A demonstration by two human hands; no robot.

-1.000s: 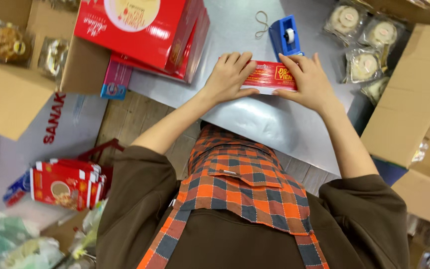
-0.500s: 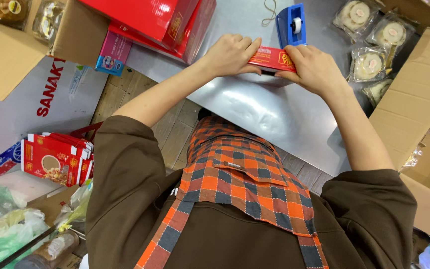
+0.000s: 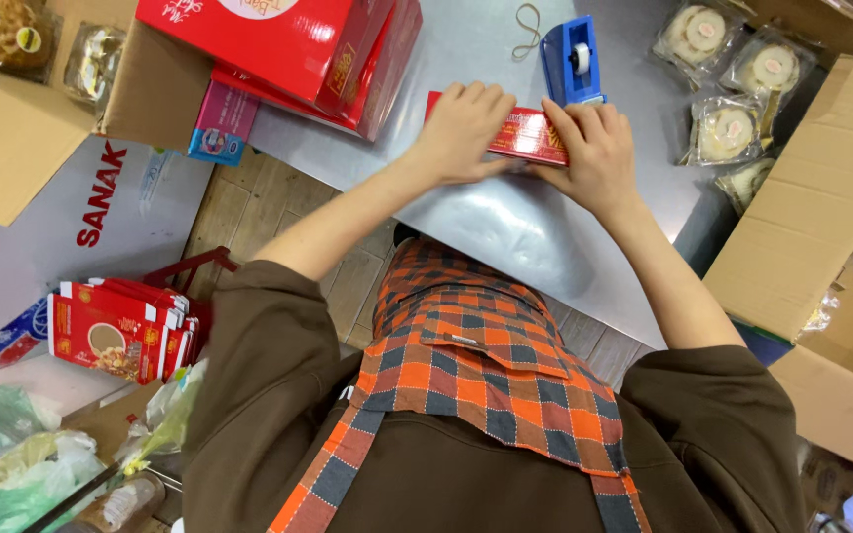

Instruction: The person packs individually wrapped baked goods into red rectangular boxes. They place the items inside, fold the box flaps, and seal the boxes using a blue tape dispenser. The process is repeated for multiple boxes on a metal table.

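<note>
1. Small red box [image 3: 523, 133] lay flat on the steel table [image 3: 505, 227], just in front of the blue tape dispenser [image 3: 573, 59].
2. Left hand [image 3: 466, 133] lay over the box's left part, fingers bent down across its top and pressing it; the thumb was hidden.
3. Right hand [image 3: 594, 148] held the box's right end, fingers curled around it, fingertips touching the dispenser's base.
4. Rubber band [image 3: 527, 30] lay just left of the dispenser, beyond the box.
5. Large red cartons [image 3: 298, 49] were stacked left of the dispenser, well apart from it.
6. Wrapped round cakes [image 3: 733, 89] lay right of the dispenser, beside a cardboard box [image 3: 821, 207].
7. Bundle of flat red boxes [image 3: 120, 331] sat far left of the dispenser, below table level.
</note>
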